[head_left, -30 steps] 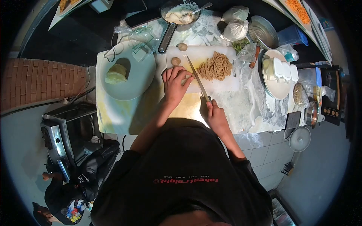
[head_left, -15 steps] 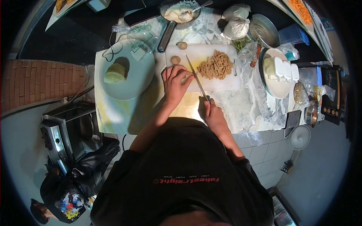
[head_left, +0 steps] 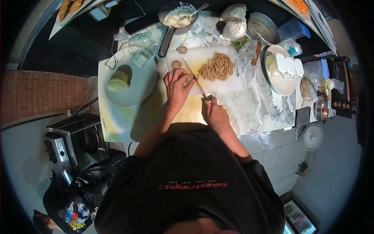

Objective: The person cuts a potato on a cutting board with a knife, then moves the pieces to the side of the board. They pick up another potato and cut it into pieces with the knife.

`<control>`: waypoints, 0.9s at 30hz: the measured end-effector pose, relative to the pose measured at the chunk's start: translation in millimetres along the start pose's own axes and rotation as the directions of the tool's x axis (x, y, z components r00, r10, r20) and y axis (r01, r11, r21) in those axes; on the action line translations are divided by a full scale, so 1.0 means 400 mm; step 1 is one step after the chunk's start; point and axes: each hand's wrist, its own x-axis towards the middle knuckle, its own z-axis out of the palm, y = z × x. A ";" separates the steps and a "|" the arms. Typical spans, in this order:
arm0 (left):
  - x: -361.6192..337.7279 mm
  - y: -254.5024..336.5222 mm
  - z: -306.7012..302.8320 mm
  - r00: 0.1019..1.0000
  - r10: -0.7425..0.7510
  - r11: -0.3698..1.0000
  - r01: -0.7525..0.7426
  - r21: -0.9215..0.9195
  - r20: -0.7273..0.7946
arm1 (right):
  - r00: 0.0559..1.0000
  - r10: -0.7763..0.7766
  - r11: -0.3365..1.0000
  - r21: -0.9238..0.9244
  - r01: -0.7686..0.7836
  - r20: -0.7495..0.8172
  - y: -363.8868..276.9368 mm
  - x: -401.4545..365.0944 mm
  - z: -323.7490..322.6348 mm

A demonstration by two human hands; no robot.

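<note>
My right hand [head_left: 217, 115] grips the handle of a knife [head_left: 201, 86], its blade slanting away to the upper left over a white cutting board [head_left: 233, 85]. Bent fingers of my left hand [head_left: 179, 87] press together beside the blade, at the board's left part. What they pinch is mostly hidden and too small to name. To the right of the blade lies a heap of brown cut strips [head_left: 217, 67]. Two small round brown balls, a nearer ball [head_left: 176, 64] and a farther ball [head_left: 182, 50], sit near the board's left edge.
Left of the board, a large pale plate [head_left: 132, 95] bears a green rounded piece [head_left: 118, 82]. Behind stands a pan [head_left: 167, 41] with white contents and a spoon. At right are a metal bowl [head_left: 269, 33] and a plate [head_left: 286, 90] with white-lidded containers.
The whole view has shifted slightly, so the board and the strips appear farther left. Both hands keep nearly the same pose, with the knife still beside my left fingertips.
</note>
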 end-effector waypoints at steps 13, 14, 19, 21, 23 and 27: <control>-0.008 0.002 0.002 0.998 0.051 0.997 -0.049 0.065 -0.039 | 0.967 -0.156 0.942 -0.324 0.084 -0.203 0.071 -0.017 -0.050; -0.009 0.001 0.003 0.996 0.074 0.995 -0.070 0.071 -0.050 | 0.963 -0.172 0.946 -0.309 0.103 -0.206 0.073 -0.019 -0.052; -0.010 0.000 0.000 0.994 0.105 0.992 -0.102 0.076 -0.037 | 0.964 -0.126 0.990 -0.091 0.107 -0.232 0.080 -0.034 -0.062; -0.009 0.000 -0.003 0.994 0.108 0.992 -0.106 0.071 -0.035 | 0.972 -0.098 0.994 0.018 0.104 -0.213 0.084 -0.034 -0.065; -0.008 0.001 -0.002 0.993 0.109 0.992 -0.107 0.068 -0.037 | 0.991 -0.039 0.948 0.310 0.077 -0.128 0.086 -0.038 -0.066; -0.007 0.000 0.001 0.995 0.091 0.994 -0.088 0.066 -0.042 | 0.999 -0.053 0.938 0.344 0.049 0.002 0.051 -0.050 -0.079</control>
